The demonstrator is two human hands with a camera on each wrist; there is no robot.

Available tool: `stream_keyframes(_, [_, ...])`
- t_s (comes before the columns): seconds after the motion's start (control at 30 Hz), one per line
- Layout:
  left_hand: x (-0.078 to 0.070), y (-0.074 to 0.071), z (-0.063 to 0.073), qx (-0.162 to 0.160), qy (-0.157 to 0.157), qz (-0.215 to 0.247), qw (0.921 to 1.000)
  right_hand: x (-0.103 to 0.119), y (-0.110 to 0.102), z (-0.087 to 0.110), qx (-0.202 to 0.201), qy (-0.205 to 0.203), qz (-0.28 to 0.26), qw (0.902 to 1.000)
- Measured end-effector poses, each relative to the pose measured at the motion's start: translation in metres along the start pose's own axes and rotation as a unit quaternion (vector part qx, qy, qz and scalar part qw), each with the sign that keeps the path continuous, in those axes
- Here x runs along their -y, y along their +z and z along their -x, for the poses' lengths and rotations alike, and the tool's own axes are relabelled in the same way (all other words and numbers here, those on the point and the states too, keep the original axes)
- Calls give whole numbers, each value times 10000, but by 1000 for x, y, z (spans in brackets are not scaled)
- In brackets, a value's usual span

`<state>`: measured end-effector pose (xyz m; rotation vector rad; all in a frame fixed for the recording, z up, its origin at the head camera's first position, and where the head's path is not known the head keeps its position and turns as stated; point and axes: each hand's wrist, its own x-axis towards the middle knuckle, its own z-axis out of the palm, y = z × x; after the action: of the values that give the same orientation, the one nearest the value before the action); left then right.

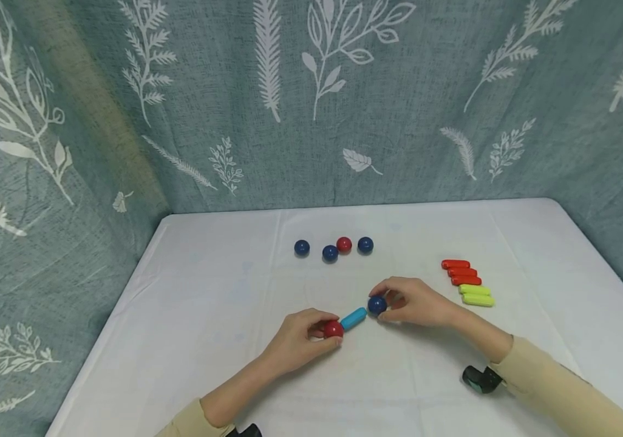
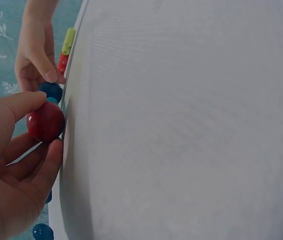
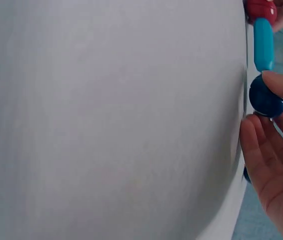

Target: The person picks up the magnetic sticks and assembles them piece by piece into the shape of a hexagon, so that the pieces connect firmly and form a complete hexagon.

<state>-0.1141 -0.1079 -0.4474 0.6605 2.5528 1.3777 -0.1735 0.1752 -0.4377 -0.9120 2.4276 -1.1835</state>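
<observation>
My left hand (image 1: 302, 341) pinches a red ball (image 1: 334, 329) between thumb and fingers, low over the white table. A light blue rod (image 1: 354, 318) extends from that ball toward a dark blue ball (image 1: 377, 304). Around the dark blue ball are the thumb and fingers of my right hand (image 1: 418, 302). In the right wrist view the rod (image 3: 263, 44) meets the red ball (image 3: 261, 10) at one end and the dark blue ball (image 3: 267, 96) at the other. The left wrist view has the red ball (image 2: 46, 122) hiding most of the rod.
Toward the back of the white table (image 1: 207, 267) lie another red ball (image 1: 344, 244) and dark blue balls (image 1: 302, 247). At the right, red rods (image 1: 462, 272) and yellow-green rods (image 1: 476, 295) lie in a row. A patterned curtain (image 1: 300, 158) hangs behind.
</observation>
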Motion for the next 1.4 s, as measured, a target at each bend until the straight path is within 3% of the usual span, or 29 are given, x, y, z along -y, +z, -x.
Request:
stream_keyframes(0.27, [0, 0, -1, 17, 119, 100, 9999, 0, 4, -2, 47, -52, -41, 10000])
stream_keyframes(0.4, [-2, 1, -5, -90, 246, -171, 9995, 0, 5, -2, 20, -30, -68, 10000])
stream_keyframes(0.57, [-10, 8, -19, -205, 383, -712, 9965, 1, 5, -1, -19, -21, -132, 9999])
stream_keyframes(0.87, [-24, 30, -49, 92, 201, -1338, 9908, 2, 2, 3, 25, 191, -152, 9997])
stream_keyframes(1.0, [-23, 37, -56, 150, 231, -1689, 9853, -1, -11, 11, -403, 325, 280, 9983])
stream_keyframes(1.1, [-22, 38, -55, 160, 362, -1804, 9828, -7, -25, 18, -1088, 527, 869, 9889])
stream_keyframes(1.2, [-21, 37, -53, 149, 482, -1795, 9825, -12, -43, 27, -1664, 866, 1456, 9714])
stream_keyframes(1.3, [-19, 36, -50, 139, 528, -1781, 9825, -18, -59, 35, -1846, 1376, 1885, 9547])
stream_keyframes(1.4, [-18, 35, -48, 118, 490, -1753, 9832, -26, -69, 37, -1763, 1839, 2047, 9451])
